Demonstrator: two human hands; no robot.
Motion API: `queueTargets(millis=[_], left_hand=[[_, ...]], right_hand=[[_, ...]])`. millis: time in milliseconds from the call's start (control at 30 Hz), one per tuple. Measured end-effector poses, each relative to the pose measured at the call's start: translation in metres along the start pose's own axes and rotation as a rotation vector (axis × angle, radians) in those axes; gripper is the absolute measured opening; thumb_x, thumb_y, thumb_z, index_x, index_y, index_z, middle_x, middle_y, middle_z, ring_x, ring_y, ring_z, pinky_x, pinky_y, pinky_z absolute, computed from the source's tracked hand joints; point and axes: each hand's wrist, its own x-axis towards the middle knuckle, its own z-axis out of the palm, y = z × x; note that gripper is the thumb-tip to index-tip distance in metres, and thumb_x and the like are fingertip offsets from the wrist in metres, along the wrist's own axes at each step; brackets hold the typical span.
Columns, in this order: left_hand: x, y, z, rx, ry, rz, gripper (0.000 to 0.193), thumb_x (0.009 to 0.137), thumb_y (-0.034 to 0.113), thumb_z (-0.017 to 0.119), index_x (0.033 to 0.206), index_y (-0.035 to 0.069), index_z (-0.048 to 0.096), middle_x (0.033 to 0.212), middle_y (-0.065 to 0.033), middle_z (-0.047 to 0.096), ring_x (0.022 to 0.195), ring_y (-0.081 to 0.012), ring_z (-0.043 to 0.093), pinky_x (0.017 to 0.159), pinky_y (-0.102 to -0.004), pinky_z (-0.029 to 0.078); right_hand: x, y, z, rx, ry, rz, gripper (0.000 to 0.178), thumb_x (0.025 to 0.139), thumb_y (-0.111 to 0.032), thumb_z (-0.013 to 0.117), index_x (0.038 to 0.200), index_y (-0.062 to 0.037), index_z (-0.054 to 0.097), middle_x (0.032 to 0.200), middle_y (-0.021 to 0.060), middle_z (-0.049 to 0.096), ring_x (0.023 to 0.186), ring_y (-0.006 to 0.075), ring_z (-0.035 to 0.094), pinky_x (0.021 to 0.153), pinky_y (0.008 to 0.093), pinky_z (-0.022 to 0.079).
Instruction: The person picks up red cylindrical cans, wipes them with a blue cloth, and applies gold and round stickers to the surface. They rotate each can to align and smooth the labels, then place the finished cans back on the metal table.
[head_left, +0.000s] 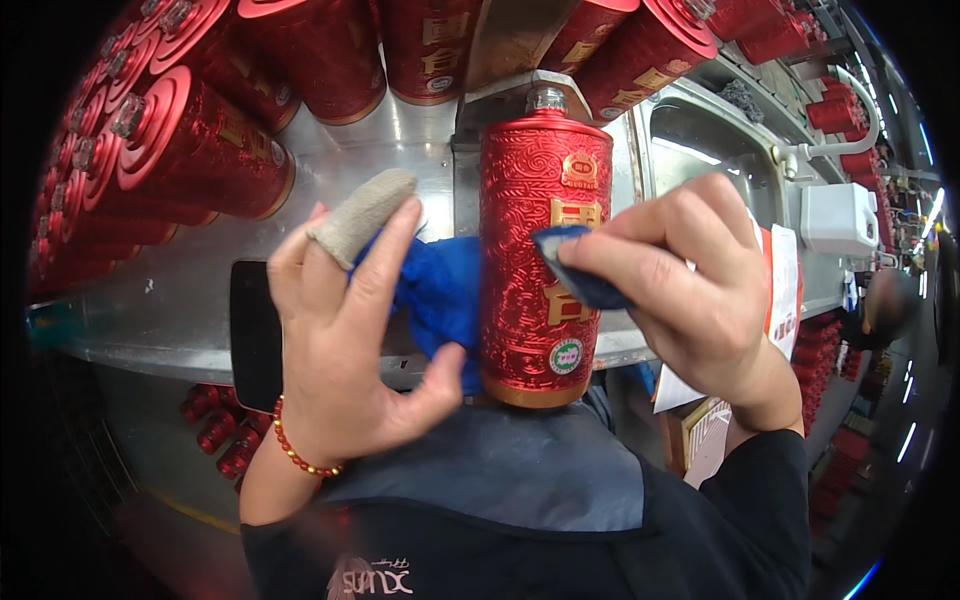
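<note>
A red embossed bottle (508, 260) with gold lettering lies at the bench's front edge, its clear neck pointing away from me and its base close to my apron. My right hand (690, 280) pinches a small dark blue cloth (590, 285) against the bottle's gold lettering. To the left of the bottle, my left hand (345, 320) is open, its fingers spread and slightly bent. One of its fingers wears a beige cloth finger cover (365, 215). Behind that hand, a bright blue cloth (440, 290) is bunched against the bottle's left side; whether the fingers touch it is hidden.
Many similar red bottles (200, 150) crowd the metal bench (180, 315) at far left and back. A black flat object (255, 340) lies by my left wrist. At right are a sink (710, 135), a white faucet (840, 148), a white jug (838, 218) and papers (783, 275).
</note>
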Motion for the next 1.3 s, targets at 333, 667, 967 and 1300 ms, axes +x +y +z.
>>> queueTargets(millis=[333,667,967,1300], left_hand=[[0.020,0.020,0.059,-0.609,-0.044,-0.067,0.130,0.075,0.033,0.091,0.164,-0.009,0.007,0.165,-0.0360,0.017,0.153,-0.0499,0.024,0.125,-0.0482,0.024],[0.021,0.020,0.060,-0.626,-0.048,-0.081,0.132,0.074,0.032,0.092,0.164,-0.010,0.005,0.165,-0.0368,0.016,0.153,-0.0500,0.026,0.125,-0.0471,0.028],[0.019,0.019,0.064,-0.665,-0.039,-0.084,0.134,0.073,0.033,0.092,0.164,-0.009,0.004,0.166,-0.0366,0.016,0.154,-0.0494,0.026,0.124,-0.0456,0.030],[0.020,0.020,0.062,-0.633,-0.035,-0.083,0.135,0.073,0.035,0.093,0.164,-0.009,0.004,0.166,-0.0362,0.017,0.154,-0.0481,0.026,0.124,-0.0454,0.029]], right_hand=[[0.009,0.003,-0.009,-0.036,-0.090,0.027,0.035,0.070,-0.006,0.080,0.105,-0.0094,0.080,0.084,0.0039,0.067,0.076,0.0225,0.058,0.067,0.0347,0.044],[0.010,0.005,-0.012,-0.004,-0.124,0.030,0.036,0.072,-0.008,0.084,0.107,-0.0099,0.080,0.082,0.0033,0.067,0.072,0.0207,0.058,0.064,0.0335,0.042],[0.009,0.013,-0.011,0.030,-0.132,0.032,0.034,0.073,-0.009,0.081,0.108,-0.0114,0.081,0.080,-0.0005,0.065,0.070,0.0165,0.056,0.064,0.0321,0.041],[0.011,0.013,-0.011,-0.038,-0.128,-0.071,0.034,0.073,-0.011,0.081,0.107,-0.0106,0.081,0.079,-0.0002,0.065,0.069,0.0186,0.057,0.062,0.0321,0.043]])
